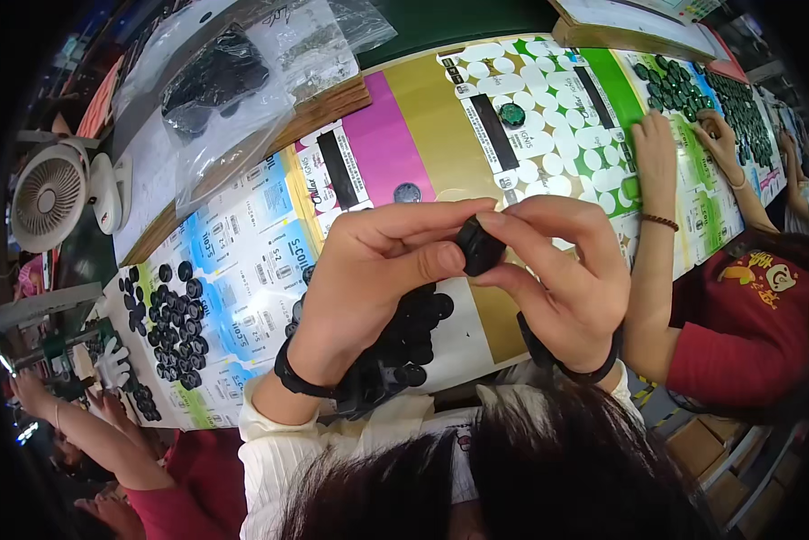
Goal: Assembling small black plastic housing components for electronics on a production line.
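Between my two hands, above the table, is a small black round part (481, 249), like a cap with a ridged rim. My left hand (359, 279) pinches it from the left with thumb and fingertips. From the other side my right hand (566, 270) grips it with bent fingers. Under my wrists lies a pile of similar black round parts (418, 328), partly hidden by my left hand. A green round part (512, 114) sits farther off on the printed sheets, and a greyish disc (407, 193) lies just beyond my left hand.
Printed sheets (440, 108) cover the table. A wooden-edged raised board (332, 112) at the far left carries a plastic bag of black parts (215, 81); a white fan (49, 198) stands beside it. More black parts (179, 324) lie left. At right, a co-worker's hand (656, 148) nears dark green parts (670, 85).
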The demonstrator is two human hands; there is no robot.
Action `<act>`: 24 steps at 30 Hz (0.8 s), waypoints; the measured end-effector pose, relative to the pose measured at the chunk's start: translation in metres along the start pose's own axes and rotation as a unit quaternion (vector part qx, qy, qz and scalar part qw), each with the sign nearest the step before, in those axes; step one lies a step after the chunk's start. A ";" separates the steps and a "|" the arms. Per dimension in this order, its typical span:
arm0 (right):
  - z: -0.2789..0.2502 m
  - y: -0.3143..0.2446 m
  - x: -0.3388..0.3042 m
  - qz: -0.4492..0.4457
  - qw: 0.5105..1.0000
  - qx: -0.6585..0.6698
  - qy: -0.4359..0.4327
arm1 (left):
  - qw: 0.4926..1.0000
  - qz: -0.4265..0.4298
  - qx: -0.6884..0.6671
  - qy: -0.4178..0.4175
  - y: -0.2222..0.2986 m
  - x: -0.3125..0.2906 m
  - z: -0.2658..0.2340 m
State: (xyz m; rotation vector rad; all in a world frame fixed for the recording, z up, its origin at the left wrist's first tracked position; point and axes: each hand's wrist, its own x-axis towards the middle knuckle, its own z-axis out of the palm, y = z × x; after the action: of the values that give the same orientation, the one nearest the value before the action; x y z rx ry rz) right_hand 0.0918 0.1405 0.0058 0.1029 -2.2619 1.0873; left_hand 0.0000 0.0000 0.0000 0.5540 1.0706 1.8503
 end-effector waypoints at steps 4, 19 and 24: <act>0.011 0.007 -0.005 -0.040 0.998 -0.040 0.000 | 0.989 0.013 0.095 0.110 -0.002 -0.005 0.013; 0.043 0.019 -0.013 0.271 0.894 0.358 -0.008 | 0.890 0.160 0.389 0.177 -0.020 0.003 -0.003; 0.058 0.064 -0.009 0.226 0.942 0.229 -0.093 | 0.873 0.000 0.445 0.198 -0.016 0.018 -0.049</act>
State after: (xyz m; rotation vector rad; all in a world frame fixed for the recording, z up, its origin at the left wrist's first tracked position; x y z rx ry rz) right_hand 0.0494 0.1383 -0.0699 -0.1391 -2.2048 1.9110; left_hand -0.0368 -0.0030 -0.0399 0.6904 2.2281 1.4059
